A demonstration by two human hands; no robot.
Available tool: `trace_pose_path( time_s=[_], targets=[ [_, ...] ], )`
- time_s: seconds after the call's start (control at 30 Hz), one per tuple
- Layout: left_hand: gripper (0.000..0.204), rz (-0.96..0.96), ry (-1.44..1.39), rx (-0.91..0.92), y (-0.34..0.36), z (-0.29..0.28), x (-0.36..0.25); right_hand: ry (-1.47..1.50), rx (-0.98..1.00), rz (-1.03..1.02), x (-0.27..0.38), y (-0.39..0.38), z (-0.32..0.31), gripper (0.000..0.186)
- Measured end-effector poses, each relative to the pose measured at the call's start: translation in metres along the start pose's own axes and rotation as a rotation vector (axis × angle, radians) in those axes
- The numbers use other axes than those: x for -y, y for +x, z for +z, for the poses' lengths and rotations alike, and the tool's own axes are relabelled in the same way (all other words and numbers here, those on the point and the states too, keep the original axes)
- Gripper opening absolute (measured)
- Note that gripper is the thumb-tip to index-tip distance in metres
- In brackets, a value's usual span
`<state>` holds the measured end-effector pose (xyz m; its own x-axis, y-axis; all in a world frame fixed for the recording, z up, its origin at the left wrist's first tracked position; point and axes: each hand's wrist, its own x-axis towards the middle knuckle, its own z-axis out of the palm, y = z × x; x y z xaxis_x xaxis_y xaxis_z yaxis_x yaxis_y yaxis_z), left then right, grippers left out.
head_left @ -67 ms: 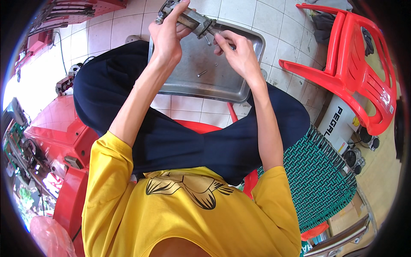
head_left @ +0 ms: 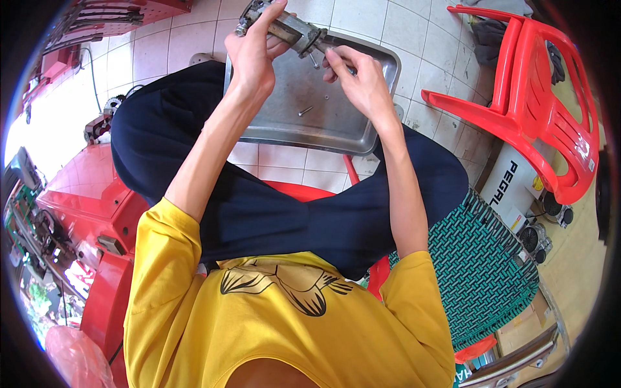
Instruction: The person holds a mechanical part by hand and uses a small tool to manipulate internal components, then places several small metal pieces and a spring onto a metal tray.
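My left hand (head_left: pixel 253 61) is closed around a greasy grey metal machine part (head_left: pixel 294 32) with a long body and a flange at its right end. I hold it tilted over a shallow metal tray (head_left: pixel 343 123). Thumb and fingers of my right hand (head_left: pixel 358 76) pinch a short rod-like end sticking out past the flange; the fingers partly hide it. A thin bolt or pin (head_left: pixel 315 61) hangs down just beneath the flange. On the tray floor lie a loose bolt (head_left: pixel 305 111) and a tiny nut-like piece (head_left: pixel 326 97).
A red plastic chair (head_left: pixel 517 97) stands at the right, by a white cylindrical tank (head_left: pixel 508 178). Beside my right arm is a green woven seat (head_left: pixel 485 271). Red machinery (head_left: pixel 97 187) stands at the left. White floor tiles (head_left: pixel 362 16) extend beyond the tray.
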<state>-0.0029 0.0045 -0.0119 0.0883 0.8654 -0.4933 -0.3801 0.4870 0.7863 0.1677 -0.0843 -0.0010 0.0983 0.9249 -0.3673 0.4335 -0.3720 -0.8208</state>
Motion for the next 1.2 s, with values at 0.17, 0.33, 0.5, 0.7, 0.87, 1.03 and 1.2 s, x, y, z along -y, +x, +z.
trace_pose_path(
  time_s=[0.17,0.33,0.5,0.7,0.87,1.03,1.2],
  targets=[
    [0.037,0.01,-0.007,0.013,0.001,-0.003,0.001,-0.056,-0.097,-0.124,-0.007,0.0,0.004,0.037],
    [0.037,0.014,-0.009,0.04,0.003,-0.005,0.003,0.017,-0.035,-0.045,-0.01,0.001,0.006,0.035],
    [0.036,0.005,0.004,0.012,0.001,-0.003,0.002,-0.105,-0.047,-0.052,-0.004,0.001,0.0,0.043],
    [0.037,0.026,0.007,0.027,0.0,-0.002,0.002,-0.053,-0.007,0.045,0.001,0.0,0.0,0.048],
    [0.038,-0.009,0.028,0.003,0.0,-0.001,-0.001,0.006,-0.107,-0.054,-0.002,-0.001,0.005,0.04],
    [0.038,-0.001,0.022,0.038,0.0,-0.003,-0.001,-0.023,-0.044,0.034,0.007,-0.001,0.001,0.034],
    [0.038,-0.012,0.017,0.017,-0.001,0.002,-0.002,-0.036,-0.098,-0.059,-0.009,0.002,0.006,0.039]
  ],
)
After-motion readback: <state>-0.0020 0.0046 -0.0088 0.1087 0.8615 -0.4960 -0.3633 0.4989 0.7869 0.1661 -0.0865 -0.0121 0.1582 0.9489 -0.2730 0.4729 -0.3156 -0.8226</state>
